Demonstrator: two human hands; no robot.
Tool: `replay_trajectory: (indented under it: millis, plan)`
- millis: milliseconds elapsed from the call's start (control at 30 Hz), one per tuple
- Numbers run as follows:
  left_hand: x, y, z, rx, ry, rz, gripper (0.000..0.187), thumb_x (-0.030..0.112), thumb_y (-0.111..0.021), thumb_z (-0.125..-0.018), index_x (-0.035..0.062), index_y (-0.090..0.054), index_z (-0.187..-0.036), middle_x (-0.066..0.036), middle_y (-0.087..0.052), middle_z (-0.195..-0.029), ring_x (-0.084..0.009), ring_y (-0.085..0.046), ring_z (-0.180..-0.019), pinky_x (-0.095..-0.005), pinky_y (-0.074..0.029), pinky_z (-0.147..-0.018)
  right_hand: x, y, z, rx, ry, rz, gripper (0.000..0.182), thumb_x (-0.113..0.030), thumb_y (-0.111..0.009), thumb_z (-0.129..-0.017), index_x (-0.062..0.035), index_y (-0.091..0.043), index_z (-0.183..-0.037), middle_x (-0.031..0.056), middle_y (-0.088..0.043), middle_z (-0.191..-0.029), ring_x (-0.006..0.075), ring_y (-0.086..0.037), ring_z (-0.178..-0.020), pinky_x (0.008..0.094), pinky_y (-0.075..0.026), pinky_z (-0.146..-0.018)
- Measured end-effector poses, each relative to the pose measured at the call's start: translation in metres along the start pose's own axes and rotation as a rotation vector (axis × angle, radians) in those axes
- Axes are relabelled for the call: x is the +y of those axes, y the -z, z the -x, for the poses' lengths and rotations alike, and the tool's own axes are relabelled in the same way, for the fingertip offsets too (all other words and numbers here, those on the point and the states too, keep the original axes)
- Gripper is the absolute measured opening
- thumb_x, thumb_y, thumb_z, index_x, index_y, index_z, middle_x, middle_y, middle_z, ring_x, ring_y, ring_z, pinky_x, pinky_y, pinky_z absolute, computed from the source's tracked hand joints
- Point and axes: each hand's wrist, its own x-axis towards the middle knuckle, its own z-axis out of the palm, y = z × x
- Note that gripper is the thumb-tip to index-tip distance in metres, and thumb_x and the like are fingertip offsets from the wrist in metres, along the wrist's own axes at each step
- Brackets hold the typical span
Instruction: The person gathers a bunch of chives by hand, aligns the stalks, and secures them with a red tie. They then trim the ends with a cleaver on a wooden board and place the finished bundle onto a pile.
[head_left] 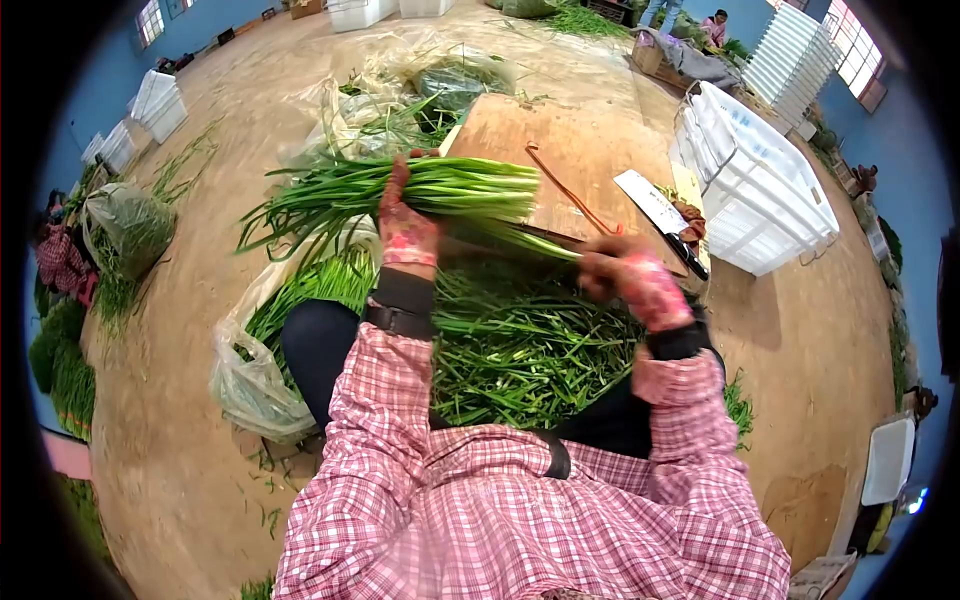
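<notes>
My left hand, in a patterned glove with bare fingertips, is wrapped around a thick bunch of garlic chives. Their pale stalk ends point right and the green leaf tips hang left. To the right, my right hand is closed on the end of a few stalks sticking out low from the bunch; motion blurs its fingers. Ahead lies a wooden board with a reddish-brown tie strip and a knife with a black handle. Loose green leaves are heaped between my knees.
Beside my left knee is a plastic bag of chives. More bagged greens lie behind the board. Stacked white crates stand at its right. Another bag of greens stands far left, near a seated person.
</notes>
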Motion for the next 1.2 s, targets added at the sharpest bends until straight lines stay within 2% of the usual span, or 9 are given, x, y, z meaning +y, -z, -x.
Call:
replay_trajectory:
  millis: [167, 400, 500, 567, 733, 933, 967, 1000, 1200]
  plan:
    - [0.046, 0.037, -0.017, 0.077, -0.071, 0.003, 0.022, 0.024, -0.068, -0.086, 0.0104, -0.064, -0.102, -0.011, -0.065, -0.111, -0.0293, -0.062, -0.102, -0.0496, -0.050, -0.090, -0.016, 0.145, 0.070, 0.551, 0.013, 0.068, 0.021, -0.019, -0.063, -0.090, 0.0010, -0.065, -0.096, 0.0043, -0.060, -0.067, 0.0127, -0.054, -0.053, 0.0253, -0.044, -0.046]
    - [-0.011, 0.034, 0.022, -0.065, -0.173, -0.409, 0.034, 0.027, -0.058, -0.095, 0.0080, -0.057, -0.123, -0.007, -0.060, -0.119, -0.0188, -0.057, -0.105, -0.0345, -0.045, -0.095, -0.097, 0.144, 0.077, 0.656, 0.915, -0.182, 0.026, -0.022, -0.059, -0.094, -0.0009, -0.067, -0.106, 0.0108, -0.070, -0.094, 0.0208, -0.066, -0.083, 0.0328, -0.052, -0.080]
    - [-0.037, 0.041, 0.010, -0.086, -0.021, -0.152, 0.039, 0.021, -0.064, -0.091, 0.0147, -0.051, -0.128, -0.006, -0.059, -0.116, -0.0230, -0.057, -0.109, -0.0439, -0.049, -0.093, -0.127, 0.072, 0.045, 0.729, 0.800, 0.148, 0.025, -0.021, -0.057, -0.095, -0.0021, -0.067, -0.107, 0.0107, -0.071, -0.094, 0.0178, -0.064, -0.095, 0.0332, -0.049, -0.087]
    - [-0.048, 0.003, 0.034, -0.004, 0.050, -0.047, 0.046, 0.021, -0.071, -0.086, 0.0201, -0.050, -0.128, -0.006, -0.059, -0.118, -0.0232, -0.058, -0.108, -0.0436, -0.050, -0.094, -0.108, 0.031, -0.001, 0.468, 0.915, -0.075, 0.016, -0.011, -0.062, -0.090, -0.0048, -0.068, -0.103, 0.0051, -0.071, -0.091, 0.0130, -0.064, -0.094, 0.0277, -0.048, -0.086]
    - [-0.057, -0.022, 0.047, -0.087, 0.123, 0.045, 0.043, 0.026, -0.072, -0.085, 0.0164, -0.054, -0.122, -0.006, -0.061, -0.116, -0.0228, -0.058, -0.105, -0.0436, -0.048, -0.093, -0.047, -0.028, -0.021, 0.503, 0.948, 0.894, 0.019, -0.004, -0.072, -0.077, -0.0121, -0.072, -0.094, 0.0093, -0.065, -0.078, 0.0239, -0.063, -0.077, 0.0352, -0.051, -0.073]
    - [-0.036, -0.027, 0.052, -0.046, 0.044, -0.263, 0.036, 0.030, -0.054, -0.095, 0.0037, -0.060, -0.120, -0.008, -0.061, -0.115, -0.0190, -0.057, -0.106, -0.0338, -0.046, -0.095, -0.012, -0.008, -0.011, 0.268, 0.770, 0.355, 0.013, 0.003, -0.063, -0.082, -0.0020, -0.068, -0.093, 0.0101, -0.065, -0.090, 0.0207, -0.062, -0.089, 0.0326, -0.051, -0.076]
    - [-0.041, -0.002, 0.045, -0.180, -0.202, -0.527, 0.031, 0.021, -0.058, -0.093, 0.0053, -0.061, -0.119, -0.007, -0.060, -0.118, -0.0207, -0.056, -0.109, -0.0342, -0.048, -0.093, -0.014, 0.005, -0.015, 0.339, 0.752, 0.447, 0.013, 0.001, -0.064, -0.082, -0.0028, -0.069, -0.094, 0.0109, -0.065, -0.091, 0.0241, -0.063, -0.086, 0.0321, -0.051, -0.075]
    - [-0.034, -0.008, 0.028, -0.012, 0.102, -0.144, 0.028, 0.018, -0.059, -0.093, 0.0054, -0.061, -0.118, -0.008, -0.062, -0.114, -0.0225, -0.059, -0.104, -0.0364, -0.049, -0.092, -0.018, 0.015, -0.018, 0.421, 0.762, 0.553, 0.014, -0.002, -0.065, -0.082, -0.0036, -0.070, -0.095, 0.0118, -0.066, -0.093, 0.0276, -0.064, -0.083, 0.0316, -0.051, -0.074]
    - [-0.039, -0.017, 0.030, 0.089, 0.099, -0.118, 0.034, 0.022, -0.064, -0.091, 0.0059, -0.059, -0.120, -0.012, -0.064, -0.113, -0.0246, -0.062, -0.103, -0.0419, -0.050, -0.092, -0.029, 0.005, -0.010, 0.508, 0.626, 0.308, 0.027, -0.019, -0.060, -0.094, -0.0060, -0.063, -0.118, 0.0133, -0.068, -0.107, 0.0265, -0.065, -0.092, 0.0293, -0.049, -0.080]
